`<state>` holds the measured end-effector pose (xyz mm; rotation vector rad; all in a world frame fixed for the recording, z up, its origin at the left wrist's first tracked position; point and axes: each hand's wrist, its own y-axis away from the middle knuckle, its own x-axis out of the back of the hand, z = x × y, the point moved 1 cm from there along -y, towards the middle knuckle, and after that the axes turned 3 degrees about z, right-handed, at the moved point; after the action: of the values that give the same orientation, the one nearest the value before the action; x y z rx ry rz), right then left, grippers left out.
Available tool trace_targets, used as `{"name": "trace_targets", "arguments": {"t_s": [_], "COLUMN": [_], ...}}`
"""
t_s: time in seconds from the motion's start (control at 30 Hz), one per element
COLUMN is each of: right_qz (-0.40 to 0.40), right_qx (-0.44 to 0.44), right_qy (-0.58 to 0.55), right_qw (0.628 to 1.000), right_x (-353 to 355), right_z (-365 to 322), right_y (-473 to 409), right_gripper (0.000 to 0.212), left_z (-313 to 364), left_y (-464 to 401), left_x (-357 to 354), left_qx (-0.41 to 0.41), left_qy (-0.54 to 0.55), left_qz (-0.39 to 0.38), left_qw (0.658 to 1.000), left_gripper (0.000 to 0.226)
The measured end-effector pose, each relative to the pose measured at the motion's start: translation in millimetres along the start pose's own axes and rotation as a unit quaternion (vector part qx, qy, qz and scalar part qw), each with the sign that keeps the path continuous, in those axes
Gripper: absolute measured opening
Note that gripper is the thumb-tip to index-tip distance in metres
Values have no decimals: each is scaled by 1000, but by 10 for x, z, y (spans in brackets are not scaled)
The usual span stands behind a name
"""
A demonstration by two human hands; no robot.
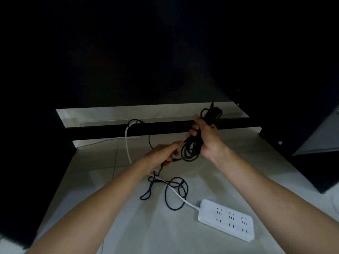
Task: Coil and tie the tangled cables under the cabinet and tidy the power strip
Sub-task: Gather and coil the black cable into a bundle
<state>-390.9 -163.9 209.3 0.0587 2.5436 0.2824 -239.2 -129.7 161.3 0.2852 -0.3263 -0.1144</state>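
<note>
My right hand grips a coil of black cable with a black adapter block sticking up above the fist. My left hand pinches the loose run of the same black cable just left of the coil. More black cable lies in loose tangled loops on the floor below my hands. A white power strip rests on the floor at lower right; its white cord runs up and left under the cabinet.
A black crossbar of the cabinet spans the view behind my hands. Dark cabinet panels stand at left and right. Pale floor tiles lie below, and the upper part of the view is dark.
</note>
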Motion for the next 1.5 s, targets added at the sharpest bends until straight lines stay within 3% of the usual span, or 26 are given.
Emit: {"name": "trace_targets", "arguments": {"t_s": [0.1,0.2,0.3,0.47,0.67,0.83,0.93,1.0,1.17,1.33,1.5], "right_qz": [-10,-19,-33,-19,-16,-80,-114,-128,-146,-212,-203], "right_qx": [7,23,7,-14,21,-33,-75,-86,-49,-128,-97], "right_qy": [34,153,311,468,611,451,339,342,454,245,163], "right_qw": [999,988,950,884,791,888,931,927,877,937,961], "right_x": [40,80,155,313,375,190,118,117,121,71,14], "right_z": [-56,-116,-94,-37,-140,-60,-88,-68,-68,-40,-115], "right_y": [-23,-26,-9,-73,-115,1,46,47,36,119,87], "right_gripper": [29,33,28,32,40,40,44,45,36,20,19], "left_z": [-126,-182,-138,8,119,381,418,394,278,197,-90], "left_y": [30,50,14,-11,-18,1,-30,-39,-4,38,-26], "left_x": [24,103,237,445,329,185,234,265,231,267,309], "left_qx": [16,9,-17,-54,-110,-211,-228,-230,-196,-158,-84], "left_qy": [9,-75,-93,-94,-26,-57,-95,-109,-95,-43,-29], "left_qz": [-21,14,53,94,70,65,77,86,53,53,47], "left_qw": [1000,997,994,990,991,974,966,963,975,985,995], "left_gripper": [41,40,35,24,17,14,15,15,27,42,44]}}
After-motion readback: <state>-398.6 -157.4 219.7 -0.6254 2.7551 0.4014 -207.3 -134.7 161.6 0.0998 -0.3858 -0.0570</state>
